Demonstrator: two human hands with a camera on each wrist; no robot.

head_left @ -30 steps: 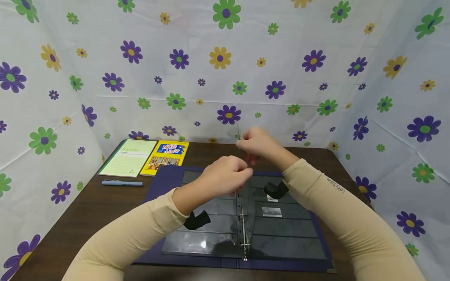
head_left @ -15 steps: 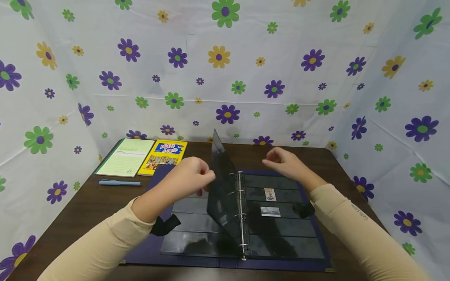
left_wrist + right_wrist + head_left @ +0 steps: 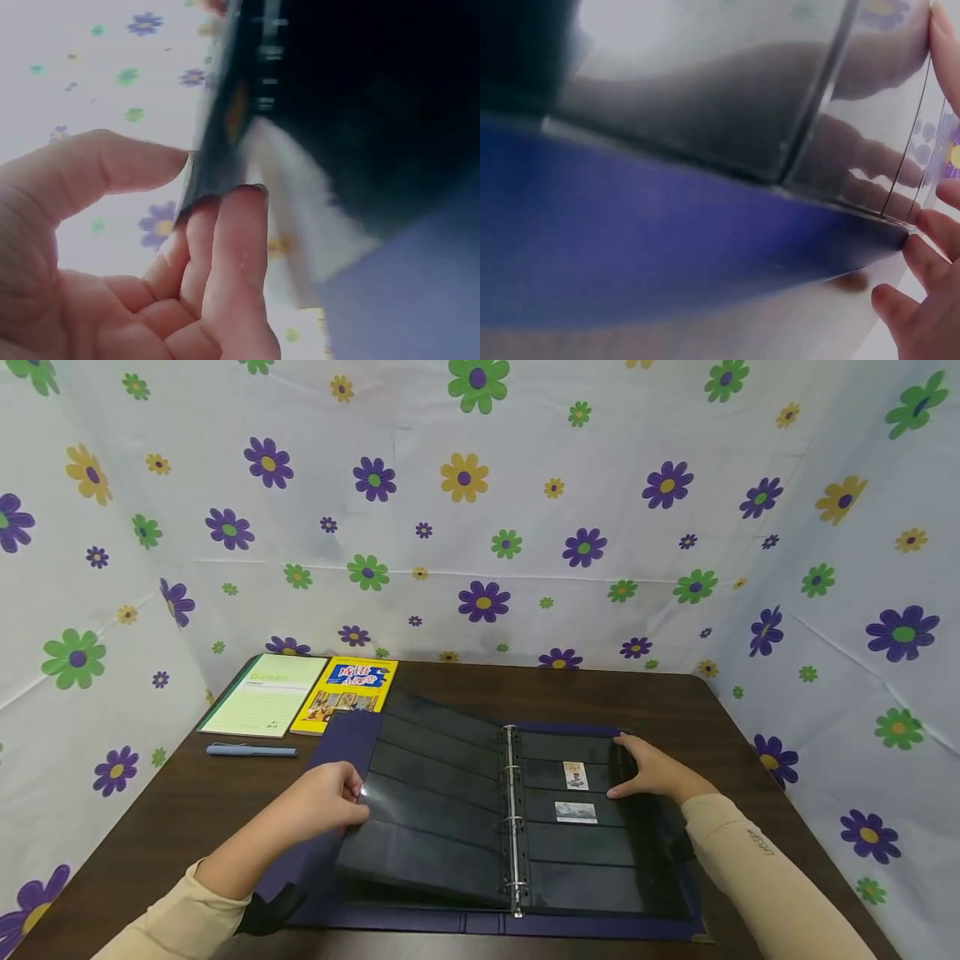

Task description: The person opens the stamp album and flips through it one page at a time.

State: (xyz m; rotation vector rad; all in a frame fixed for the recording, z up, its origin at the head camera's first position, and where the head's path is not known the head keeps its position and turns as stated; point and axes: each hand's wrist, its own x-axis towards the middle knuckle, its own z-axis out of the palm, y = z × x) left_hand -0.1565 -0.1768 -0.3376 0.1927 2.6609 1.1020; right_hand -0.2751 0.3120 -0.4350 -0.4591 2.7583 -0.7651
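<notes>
A purple ring binder (image 3: 356, 735) lies spread on the table, with black pocket pages on its metal rings. My left hand (image 3: 322, 806) pinches the outer edge of the left black page (image 3: 435, 785); thumb and fingertips meet over that edge in the left wrist view. The page is slightly raised and bowed. On the right page (image 3: 577, 885), two small stamps, one upright (image 3: 576, 776) and one lying sideways (image 3: 576, 812), sit in the pockets. My right hand (image 3: 660, 768) touches the outer edge of this page with spread fingers, the thumb on its surface.
A pale green notebook (image 3: 264, 695) and a yellow book (image 3: 347, 695) lie at the back left of the dark wooden table (image 3: 585, 693). In front of them is a blue pen (image 3: 252, 750). Flower-patterned cloth (image 3: 480, 527) surrounds the table on three sides.
The page stood upright over the rings and has swung down to the left in my left hand. My right hand let go of it and moved right, down to the right page's edge.
</notes>
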